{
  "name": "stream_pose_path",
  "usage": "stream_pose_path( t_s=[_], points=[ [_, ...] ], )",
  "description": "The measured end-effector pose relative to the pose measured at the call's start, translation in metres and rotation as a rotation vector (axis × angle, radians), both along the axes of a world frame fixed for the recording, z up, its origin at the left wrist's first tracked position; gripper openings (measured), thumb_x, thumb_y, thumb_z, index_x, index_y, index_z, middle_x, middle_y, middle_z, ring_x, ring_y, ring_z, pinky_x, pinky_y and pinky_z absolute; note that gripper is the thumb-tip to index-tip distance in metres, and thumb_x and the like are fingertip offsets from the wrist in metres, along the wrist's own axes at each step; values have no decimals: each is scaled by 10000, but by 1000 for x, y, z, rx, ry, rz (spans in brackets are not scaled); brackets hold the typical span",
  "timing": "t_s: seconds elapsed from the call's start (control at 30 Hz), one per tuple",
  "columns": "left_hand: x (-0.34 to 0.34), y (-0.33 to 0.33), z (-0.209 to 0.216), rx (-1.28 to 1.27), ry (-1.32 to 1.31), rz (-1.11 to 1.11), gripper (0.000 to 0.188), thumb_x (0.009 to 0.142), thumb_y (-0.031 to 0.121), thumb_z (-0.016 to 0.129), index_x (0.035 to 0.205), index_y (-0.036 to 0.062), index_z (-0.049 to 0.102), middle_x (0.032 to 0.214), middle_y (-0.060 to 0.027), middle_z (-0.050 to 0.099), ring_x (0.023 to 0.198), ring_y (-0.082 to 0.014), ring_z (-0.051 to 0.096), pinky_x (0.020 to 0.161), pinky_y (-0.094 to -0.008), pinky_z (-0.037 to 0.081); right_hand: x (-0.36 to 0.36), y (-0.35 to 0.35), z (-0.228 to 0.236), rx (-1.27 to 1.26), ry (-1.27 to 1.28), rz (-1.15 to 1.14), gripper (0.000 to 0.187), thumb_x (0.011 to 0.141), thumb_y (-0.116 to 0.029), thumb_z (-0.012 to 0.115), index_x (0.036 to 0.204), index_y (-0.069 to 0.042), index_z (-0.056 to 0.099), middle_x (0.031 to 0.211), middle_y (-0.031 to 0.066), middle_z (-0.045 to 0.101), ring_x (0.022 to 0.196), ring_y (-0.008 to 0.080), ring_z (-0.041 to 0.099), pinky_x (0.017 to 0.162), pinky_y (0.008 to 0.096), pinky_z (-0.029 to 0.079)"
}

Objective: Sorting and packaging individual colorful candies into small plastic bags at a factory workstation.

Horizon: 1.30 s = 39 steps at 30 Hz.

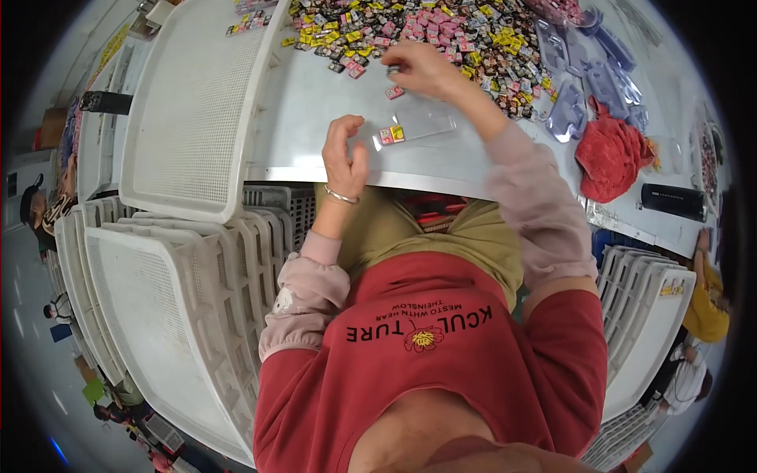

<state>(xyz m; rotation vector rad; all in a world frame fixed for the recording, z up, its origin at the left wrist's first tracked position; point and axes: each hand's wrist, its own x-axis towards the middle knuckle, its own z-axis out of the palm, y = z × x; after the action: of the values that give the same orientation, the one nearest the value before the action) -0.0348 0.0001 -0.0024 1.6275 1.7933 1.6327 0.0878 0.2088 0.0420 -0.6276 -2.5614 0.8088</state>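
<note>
My right hand [428,69] reaches to the near edge of a big heap of small pink, yellow and black blocks [441,27]. A small dark block [393,70] shows at its pinched fingertips. Just below those fingers lies a loose pink block [395,93]. On the table in front of me rests a clear plastic tray [430,124], with a pink block [385,135] and a yellow block [397,133] at its left end. My left hand [345,156] hovers left of the tray, thumb and curved fingers apart, holding nothing.
A large white mesh tray [193,110] lies at the left, above stacked white trays [158,315]. Lilac plastic trays [569,110], a red cloth [613,150] and a black cylinder [673,202] are at the right. Other people are at both sides.
</note>
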Motion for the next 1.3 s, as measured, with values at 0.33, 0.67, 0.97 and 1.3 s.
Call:
stream_pose_path(
  t_s=[0.33,0.67,0.97,1.3],
  points=[
    [6,3,2,33,24,13,162,780,-6,587,939,-16,614,922,-140,629,814,-271,620,738,-320,495,80,-76,8,-433,242,-45,391,773,1,706,1150,-2,604,1097,65,648,904,116,600,774,253,504],
    [14,2,3,17,148,-7,128,771,16,636,899,15,644,919,-115,619,842,-284,594,712,-349,475,82,-85,-2,-451,335,-50,338,757,14,742,1081,7,645,1045,54,634,856,107,592,768,242,503],
    [18,0,12,37,379,-36,155,744,11,655,896,35,668,938,-105,620,898,-283,565,797,-371,449,78,-85,0,-552,399,2,292,763,37,728,1047,19,661,1008,44,604,845,107,582,777,231,500],
    [17,-2,11,15,405,-60,186,755,47,656,940,43,670,968,-95,618,924,-285,560,813,-375,434,78,-82,21,-415,376,8,149,785,16,711,929,24,674,972,57,633,830,112,605,706,245,507]
  ],
)
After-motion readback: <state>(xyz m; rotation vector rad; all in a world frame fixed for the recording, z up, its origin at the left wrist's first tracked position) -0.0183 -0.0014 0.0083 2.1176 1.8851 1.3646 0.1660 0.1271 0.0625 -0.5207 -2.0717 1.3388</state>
